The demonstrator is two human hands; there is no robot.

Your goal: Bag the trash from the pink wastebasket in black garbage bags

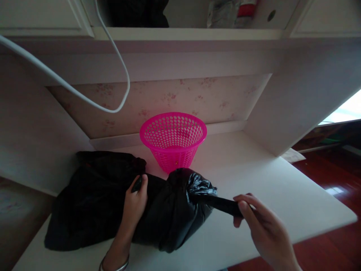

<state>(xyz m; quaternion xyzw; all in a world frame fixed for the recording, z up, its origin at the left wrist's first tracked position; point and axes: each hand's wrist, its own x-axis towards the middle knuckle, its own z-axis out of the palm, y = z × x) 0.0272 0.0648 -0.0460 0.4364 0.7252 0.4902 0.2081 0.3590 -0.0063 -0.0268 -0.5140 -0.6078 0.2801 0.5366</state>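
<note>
A black plastic garbage bag [175, 210], full and bunched at its neck, lies on the white desk [267, 188]. My right hand [259, 222] is closed on the bag's twisted neck [222, 204] and holds it stretched out to the right. My left hand [135, 203] presses on the bag's dark middle, fingers curled over a fold, a bangle on its wrist. More black material [90, 199] spreads to the left of that hand. A bright pink perforated plastic basket [173, 139] stands upright just behind the bag, against the back wall.
A white cable [84, 98] loops down from the upper left in front of the floral back panel. White desk side panels rise on both sides, a shelf above. Dark red wooden floor [332, 177] lies to the right of the desk edge.
</note>
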